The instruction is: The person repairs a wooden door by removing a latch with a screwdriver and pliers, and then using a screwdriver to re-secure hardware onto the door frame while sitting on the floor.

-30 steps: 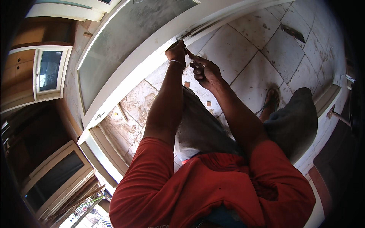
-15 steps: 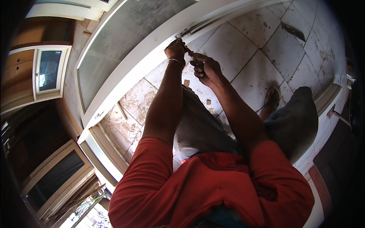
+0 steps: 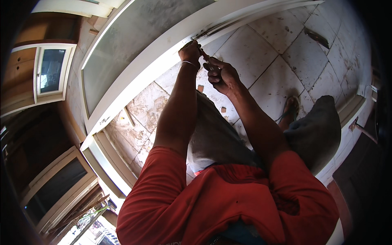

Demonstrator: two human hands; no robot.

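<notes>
A white-framed door leaf (image 3: 141, 75) with a frosted glass panel (image 3: 134, 45) stretches across in front of me. My left hand (image 3: 190, 53), a pale band at its wrist, is closed against the door's edge, beside a dark slot with metal fittings (image 3: 208, 31). My right hand (image 3: 223, 77) is wrapped round the handle end of a slim tool, apparently a screwdriver (image 3: 205, 56). Its far end runs up to the fingers of my left hand, which close around it. The tip is hidden there.
Dirty white floor tiles (image 3: 261, 53) lie beneath, with a dark flat scrap (image 3: 316, 37) and small brown chips (image 3: 223, 109) on them. My sandalled foot (image 3: 290, 108) stands at right. Wooden frames with dark panes (image 3: 61, 188) stand at left, near a small white-framed window (image 3: 52, 70).
Both hands stay at the same spot on the door edge, with only a slight shift. The whole view has tilted a little. No hold has been released.
</notes>
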